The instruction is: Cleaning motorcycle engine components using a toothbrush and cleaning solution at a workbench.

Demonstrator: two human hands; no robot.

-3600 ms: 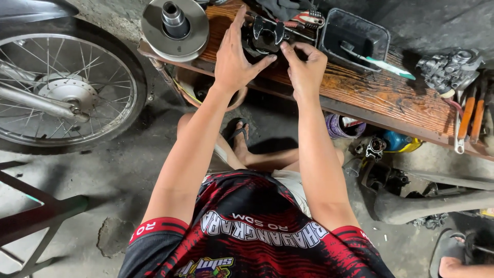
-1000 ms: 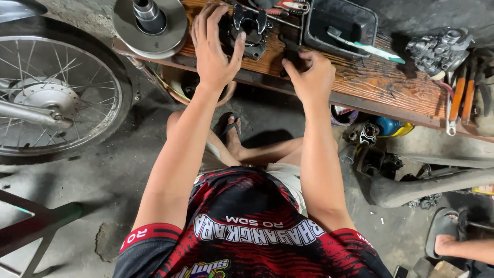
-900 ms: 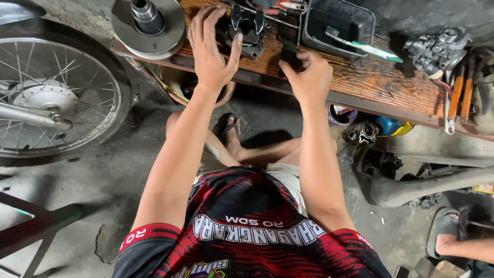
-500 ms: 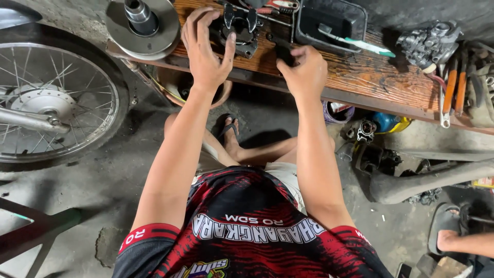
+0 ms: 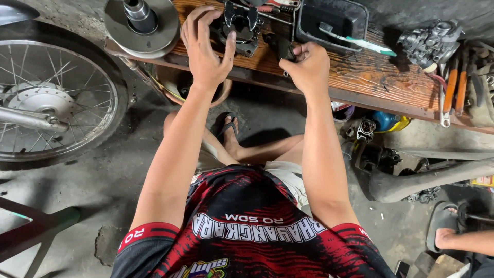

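Observation:
A dark metal brake caliper (image 5: 240,27) lies on the wooden bench (image 5: 370,77) in front of me. My left hand (image 5: 206,49) rests over its left side, fingers curled around it and thumb against its body. Just to the right, my right hand (image 5: 309,64) is closed around a small dark part (image 5: 282,47) whose end sticks out above my fist. Both arms reach forward over my knees and a red and black jersey.
A round metal pulley (image 5: 141,23) sits at the bench's left end, a black tray (image 5: 332,20) with a toothbrush (image 5: 357,41) behind my right hand, a carburettor (image 5: 429,44) and orange-handled tools (image 5: 453,85) farther right. A motorcycle wheel (image 5: 49,105) stands left. Another person's foot (image 5: 458,239) is at lower right.
My view has shifted slightly. My left hand has slid up and closed more around the caliper. My right hand has stayed closed on the small part, moving a little toward the bench's front edge.

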